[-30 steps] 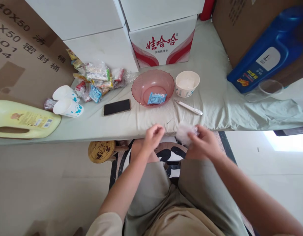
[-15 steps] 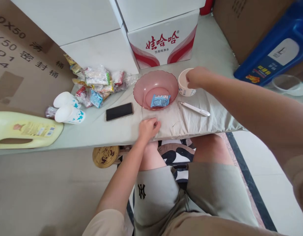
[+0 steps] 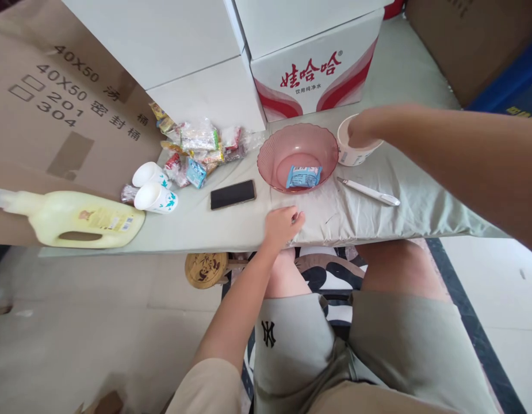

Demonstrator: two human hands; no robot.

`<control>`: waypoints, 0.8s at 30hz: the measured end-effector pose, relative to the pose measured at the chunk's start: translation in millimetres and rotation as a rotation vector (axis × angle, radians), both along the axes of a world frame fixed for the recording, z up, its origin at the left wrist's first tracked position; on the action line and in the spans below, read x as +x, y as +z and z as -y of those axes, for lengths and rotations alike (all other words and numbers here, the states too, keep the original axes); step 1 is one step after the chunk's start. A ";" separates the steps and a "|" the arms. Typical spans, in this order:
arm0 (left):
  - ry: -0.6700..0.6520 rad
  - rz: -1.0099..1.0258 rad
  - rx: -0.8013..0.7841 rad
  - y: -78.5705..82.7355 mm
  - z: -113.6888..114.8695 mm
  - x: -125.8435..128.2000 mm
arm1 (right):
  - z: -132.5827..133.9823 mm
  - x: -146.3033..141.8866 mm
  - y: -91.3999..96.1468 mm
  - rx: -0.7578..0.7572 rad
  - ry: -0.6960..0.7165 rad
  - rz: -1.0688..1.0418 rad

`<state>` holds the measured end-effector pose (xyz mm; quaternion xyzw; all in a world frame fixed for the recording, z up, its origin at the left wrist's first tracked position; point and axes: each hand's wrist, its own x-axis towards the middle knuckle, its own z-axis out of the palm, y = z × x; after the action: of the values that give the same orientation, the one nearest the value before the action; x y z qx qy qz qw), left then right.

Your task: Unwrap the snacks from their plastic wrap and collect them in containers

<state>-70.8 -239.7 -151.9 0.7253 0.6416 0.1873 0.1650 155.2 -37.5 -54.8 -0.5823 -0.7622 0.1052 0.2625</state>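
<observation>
My left hand (image 3: 283, 224) rests on the near edge of the cloth-covered table (image 3: 231, 227), its fingers curled in; what they hold, if anything, is too small to name. My right hand (image 3: 363, 126) reaches across and dips bunched fingers into a white paper cup (image 3: 356, 154); the fingertips are hidden inside it. Between the two hands stands a pink see-through bowl (image 3: 291, 150) with a blue snack packet (image 3: 303, 176) in it. A white pen-like stick (image 3: 369, 191) lies just in front of the cup.
A black phone (image 3: 232, 194) lies left of the bowl. Behind it is a pile of wrapped snacks (image 3: 201, 149). Two paper cups (image 3: 156, 190) lie on their sides by a yellow jug (image 3: 76, 218). White boxes, one with red print (image 3: 317, 69), line the back.
My right hand left my lap and reached out to the white cup. My left hand came down onto the table's edge. The view has shifted a little to the left.
</observation>
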 end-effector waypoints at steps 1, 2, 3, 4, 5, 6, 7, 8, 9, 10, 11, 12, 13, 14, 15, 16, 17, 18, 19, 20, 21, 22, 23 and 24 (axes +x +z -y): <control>-0.004 0.035 0.004 0.5 0.2 -0.8 | 18.4 -3.9 5.0 -0.011 0.025 0.050; -0.007 0.073 0.008 1.2 0.4 -1.6 | 40.8 -8.6 6.2 0.002 0.057 0.087; -0.008 0.114 0.011 2.0 0.7 -2.4 | 65.6 -13.8 3.0 0.024 0.112 0.138; -0.005 0.159 0.013 2.7 1.2 -3.5 | 90.9 -19.1 -4.5 0.033 0.186 0.188; 0.002 0.209 0.018 3.4 1.8 -5.0 | 114.6 -24.1 -15.8 0.027 0.257 0.220; 0.011 0.257 0.027 3.9 2.8 -7.4 | 134.9 -28.3 -29.5 0.004 0.330 0.249; 0.022 0.296 0.038 4.5 3.9 -11.1 | 150.6 -31.4 -44.1 -0.033 0.390 0.283; 0.032 0.319 0.051 5.4 4.8 -16.8 | 161.4 -33.4 -57.9 -0.109 0.468 0.347; 0.038 0.322 0.065 7.0 5.0 -24.9 | 167.7 -34.4 -69.9 -0.167 0.483 0.388; 0.042 0.304 0.077 9.8 3.8 -35.6 | 170.2 -34.7 -79.3 -0.200 0.481 0.410; 0.046 0.271 0.088 14.3 0.5 -49.3 | 170.2 -34.5 -85.9 -0.222 0.475 0.421; 0.049 0.232 0.096 20.6 -5.7 -65.9 | 168.8 -34.1 -90.2 -0.226 0.454 0.424; 0.063 0.192 0.110 29.0 -15.4 -85.2 | 166.8 -33.7 -92.6 -0.221 0.433 0.425; 0.091 0.155 0.127 39.1 -28.7 -106.6 | 165.0 -33.6 -93.7 -0.212 0.418 0.429; 0.126 0.123 0.149 50.6 -45.7 -129.7 | 163.9 -33.6 -94.3 -0.198 0.409 0.428; 0.197 0.083 0.201 62.9 -65.6 -153.3 | 163.5 -33.8 -94.8 -0.182 0.411 0.420; 0.288 -0.011 0.280 75.0 -87.8 -176.5 | 163.6 -34.1 -95.4 -0.163 0.419 0.405; 0.366 -0.095 0.359 86.1 -110.9 -198.2 | 164.2 -34.4 -96.3 -0.143 0.428 0.385; 0.428 -0.155 0.398 95.2 -133.9 -217.3 | 164.8 -34.7 -97.5 -0.123 0.436 0.366; 0.534 -0.177 0.405 101.8 -155.5 -233.1 | 165.3 -35.0 -98.6 -0.107 0.443 0.349; 0.647 -0.162 0.350 105.4 -174.5 -245.1 | 165.5 -35.2 -99.6 -0.094 0.446 0.337; 0.734 -0.110 0.254 106.1 -190.1 -253.1 | 165.5 -35.3 -100.3 -0.087 0.449 0.328; 0.780 -0.056 0.191 104.4 -201.9 -257.5 | 165.2 -35.3 -100.7 -0.084 0.451 0.323; 0.815 -0.014 0.171 101.0 -209.7 -258.6 | 164.7 -35.3 -100.7 -0.088 0.454 0.321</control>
<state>-329.4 -30.0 -50.9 0.4242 0.8595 0.2848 0.0120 119.8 -202.2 -155.4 -0.4168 -0.8996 0.1009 0.0825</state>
